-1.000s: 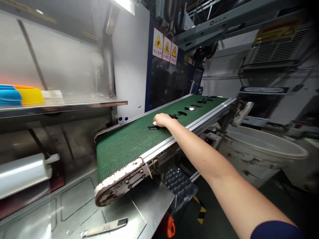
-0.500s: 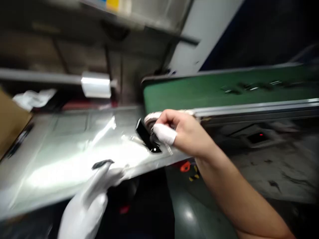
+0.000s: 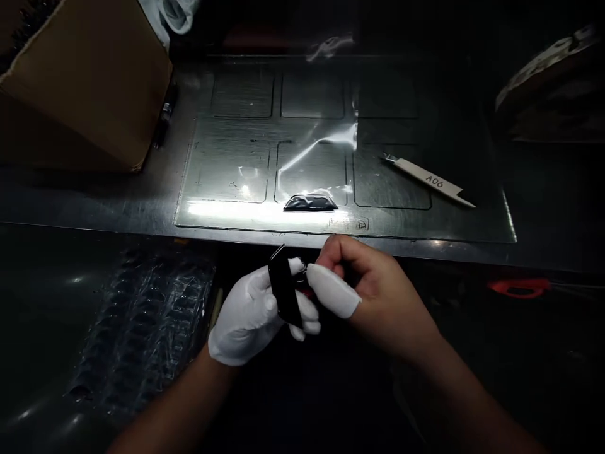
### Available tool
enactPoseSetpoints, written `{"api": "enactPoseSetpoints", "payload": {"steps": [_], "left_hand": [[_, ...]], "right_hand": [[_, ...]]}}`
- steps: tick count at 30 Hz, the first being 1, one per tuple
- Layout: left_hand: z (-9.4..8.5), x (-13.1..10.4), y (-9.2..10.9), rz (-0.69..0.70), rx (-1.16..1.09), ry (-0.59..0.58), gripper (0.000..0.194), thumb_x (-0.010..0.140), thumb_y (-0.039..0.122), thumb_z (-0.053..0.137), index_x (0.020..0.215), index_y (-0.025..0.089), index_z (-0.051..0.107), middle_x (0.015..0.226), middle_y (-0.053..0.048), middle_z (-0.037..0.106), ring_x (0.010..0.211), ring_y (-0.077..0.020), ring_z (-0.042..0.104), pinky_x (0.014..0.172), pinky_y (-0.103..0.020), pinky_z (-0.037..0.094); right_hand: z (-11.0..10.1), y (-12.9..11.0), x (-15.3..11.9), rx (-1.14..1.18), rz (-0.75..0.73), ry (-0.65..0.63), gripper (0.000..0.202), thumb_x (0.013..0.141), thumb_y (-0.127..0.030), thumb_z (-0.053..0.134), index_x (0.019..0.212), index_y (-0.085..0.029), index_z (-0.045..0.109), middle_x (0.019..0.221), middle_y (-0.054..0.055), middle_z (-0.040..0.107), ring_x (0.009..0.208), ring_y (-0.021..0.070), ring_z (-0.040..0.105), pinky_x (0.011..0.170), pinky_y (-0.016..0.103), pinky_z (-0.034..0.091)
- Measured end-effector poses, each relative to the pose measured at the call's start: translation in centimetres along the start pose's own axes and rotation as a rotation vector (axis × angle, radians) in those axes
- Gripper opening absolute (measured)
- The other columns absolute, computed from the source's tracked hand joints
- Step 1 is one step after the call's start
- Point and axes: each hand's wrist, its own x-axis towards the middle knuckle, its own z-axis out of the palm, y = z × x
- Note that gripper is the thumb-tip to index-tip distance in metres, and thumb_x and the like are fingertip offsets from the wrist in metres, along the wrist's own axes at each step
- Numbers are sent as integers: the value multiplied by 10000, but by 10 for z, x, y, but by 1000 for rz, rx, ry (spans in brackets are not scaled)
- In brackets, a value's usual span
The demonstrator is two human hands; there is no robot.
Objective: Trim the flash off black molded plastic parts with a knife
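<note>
My left hand (image 3: 250,315), in a white glove, grips a glossy black part (image 3: 285,287) just in front of the table edge. Close beside it, my right hand (image 3: 354,280) wears a white cover on the thumb. Its thumb and fingertips are pinched near a small dark bit by the part; what they hold is too small to make out. Another black piece (image 3: 311,202) lies on the clear sheet (image 3: 227,217) above my hands. To its right rests a white tweezer-like tool (image 3: 428,178) marked A06.
A cardboard box (image 3: 89,88) stands at the left, with a dark pen (image 3: 164,116) beside it. Below the table edge at left is a clear plastic tray (image 3: 142,334). A red-handled tool (image 3: 520,288) is at the right.
The view has turned toward the table, and the green conveyor is out of sight. Both hands are now together, and the larger black part is in my left hand.
</note>
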Motion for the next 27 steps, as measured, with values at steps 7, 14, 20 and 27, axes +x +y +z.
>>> {"api": "enactPoseSetpoints", "payload": {"steps": [7, 14, 20, 27], "left_hand": [[14, 5, -1, -13, -11, -100, 475, 990, 452, 668, 1413, 241, 620, 902, -55, 793, 813, -153, 764, 678, -183, 588], [20, 8, -11, -50, -20, -92, 472, 991, 448, 666, 1407, 227, 624, 914, -55, 798, 804, -155, 770, 648, -168, 582], [26, 13, -12, -67, 27, -88, 441, 992, 436, 666, 1384, 236, 649, 927, -55, 798, 806, -159, 770, 650, -182, 583], [23, 10, -13, -87, 80, -118, 483, 972, 448, 695, 1412, 263, 624, 939, -48, 799, 852, -158, 768, 701, -190, 590]], "right_hand": [[-11, 10, -10, 255, 49, -65, 201, 855, -306, 787, 808, -217, 613, 753, -31, 563, 656, 111, 497, 561, 214, 436], [-14, 36, -20, 439, 105, -98, 163, 936, -387, 739, 933, -237, 675, 820, -14, 655, 705, 125, 592, 609, 226, 492], [-16, 41, -25, 581, 88, -172, 143, 1011, -338, 657, 922, -231, 690, 765, -34, 699, 681, 106, 665, 636, 212, 530], [-17, 41, -28, 619, 31, -190, 122, 1022, -294, 639, 931, -223, 678, 784, -24, 723, 693, 114, 691, 643, 220, 548]]}}
